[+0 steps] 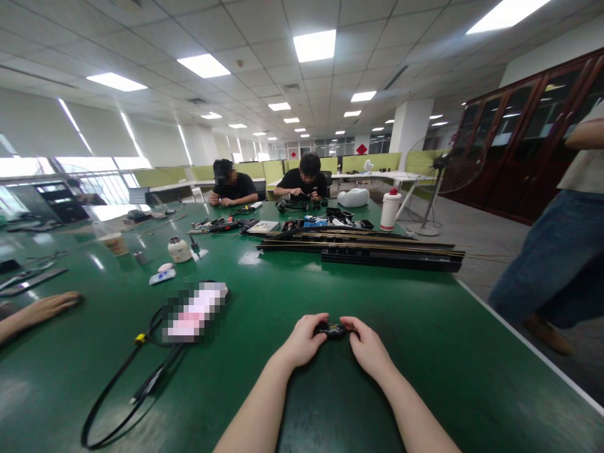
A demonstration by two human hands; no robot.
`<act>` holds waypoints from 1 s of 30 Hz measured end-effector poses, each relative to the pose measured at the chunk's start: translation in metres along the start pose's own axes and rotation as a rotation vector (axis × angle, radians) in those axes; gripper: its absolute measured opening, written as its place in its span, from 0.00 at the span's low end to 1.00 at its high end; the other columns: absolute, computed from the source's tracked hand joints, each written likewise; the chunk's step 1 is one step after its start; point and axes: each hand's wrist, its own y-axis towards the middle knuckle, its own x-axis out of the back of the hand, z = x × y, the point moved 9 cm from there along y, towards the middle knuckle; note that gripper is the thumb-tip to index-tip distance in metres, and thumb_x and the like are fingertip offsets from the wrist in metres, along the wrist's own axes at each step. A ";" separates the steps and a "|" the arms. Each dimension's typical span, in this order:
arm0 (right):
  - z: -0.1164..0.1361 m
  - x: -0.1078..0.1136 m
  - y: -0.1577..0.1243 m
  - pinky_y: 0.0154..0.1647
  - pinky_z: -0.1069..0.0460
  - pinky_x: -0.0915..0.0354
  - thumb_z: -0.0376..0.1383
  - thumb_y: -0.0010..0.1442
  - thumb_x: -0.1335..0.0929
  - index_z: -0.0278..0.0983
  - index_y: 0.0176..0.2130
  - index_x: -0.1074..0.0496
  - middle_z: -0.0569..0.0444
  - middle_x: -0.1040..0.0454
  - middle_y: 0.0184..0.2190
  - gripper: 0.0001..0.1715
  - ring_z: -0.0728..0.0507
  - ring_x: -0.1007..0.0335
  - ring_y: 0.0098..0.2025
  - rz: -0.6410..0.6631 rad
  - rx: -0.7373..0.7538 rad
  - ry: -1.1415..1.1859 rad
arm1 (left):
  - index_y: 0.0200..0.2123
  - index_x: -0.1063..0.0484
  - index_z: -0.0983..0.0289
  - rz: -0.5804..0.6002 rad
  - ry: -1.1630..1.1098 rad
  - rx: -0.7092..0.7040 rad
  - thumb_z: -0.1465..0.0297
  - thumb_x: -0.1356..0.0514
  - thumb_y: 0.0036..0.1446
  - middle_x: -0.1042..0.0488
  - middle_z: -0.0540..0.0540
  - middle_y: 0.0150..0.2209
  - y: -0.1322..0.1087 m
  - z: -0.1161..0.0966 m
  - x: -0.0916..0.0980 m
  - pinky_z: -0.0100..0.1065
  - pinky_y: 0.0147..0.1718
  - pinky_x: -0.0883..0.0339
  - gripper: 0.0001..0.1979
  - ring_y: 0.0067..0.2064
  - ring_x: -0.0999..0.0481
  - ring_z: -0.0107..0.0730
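A small black device with a rounded body and a paler patch on top lies between my hands, low over the green table. My left hand is closed round its left end, thumb in front and fingers behind. At the other end, my right hand grips it between thumb and fingertips. Parts of the device are hidden by my fingers, and its exact kind does not show.
Left of my arms lies a blurred-out phone beside a looped black cable. Long black rails with thin rods lie ahead, near a white bottle. Another person's hand rests at left. Two people sit opposite; someone stands at right.
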 end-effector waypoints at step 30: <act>0.025 -0.006 -0.006 0.53 0.44 0.40 0.41 0.53 0.34 0.40 0.37 0.24 0.49 0.24 0.42 0.13 0.40 0.32 0.49 0.035 0.176 -0.136 | 0.54 0.36 0.62 0.000 0.011 -0.030 0.71 0.40 0.53 0.31 0.58 0.50 0.001 0.005 -0.001 0.42 0.54 0.41 0.23 0.53 0.34 0.40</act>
